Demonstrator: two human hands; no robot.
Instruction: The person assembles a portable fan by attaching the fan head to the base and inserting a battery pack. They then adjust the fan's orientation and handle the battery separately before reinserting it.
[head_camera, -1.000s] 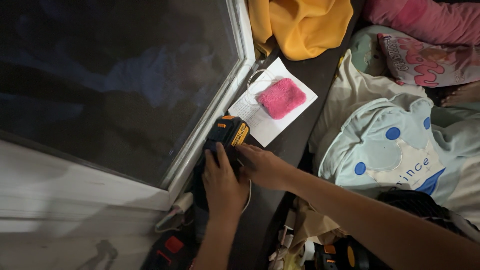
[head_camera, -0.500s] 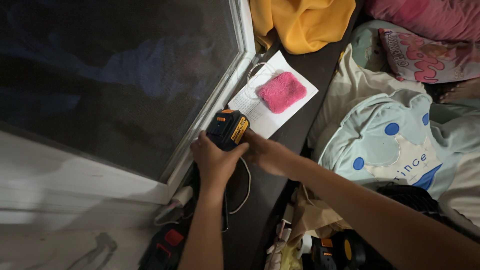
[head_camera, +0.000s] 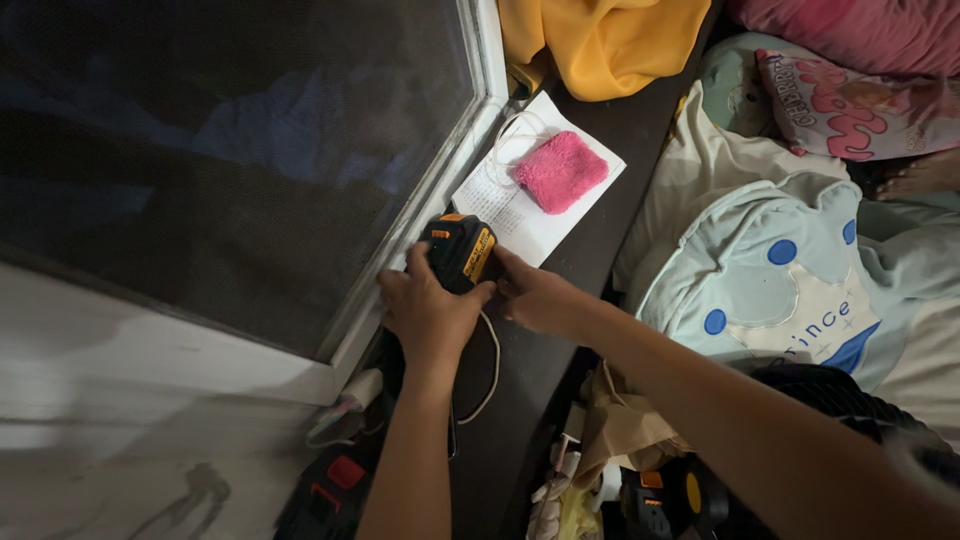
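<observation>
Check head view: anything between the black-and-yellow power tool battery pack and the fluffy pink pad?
Only the white paper sheet: the pink pad lies on it, and its near edge reaches the battery pack. Nothing else.

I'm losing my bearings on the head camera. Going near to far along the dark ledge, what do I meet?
Red-and-black tool → white cable loop → left hand on the black-and-yellow battery pack → white paper sheet → pink fluffy pad → yellow cloth.

Both hands, L (head_camera: 428, 310) + R (head_camera: 538, 298), around black/yellow battery pack (head_camera: 458, 250) by window frame (head_camera: 425, 210)
</observation>
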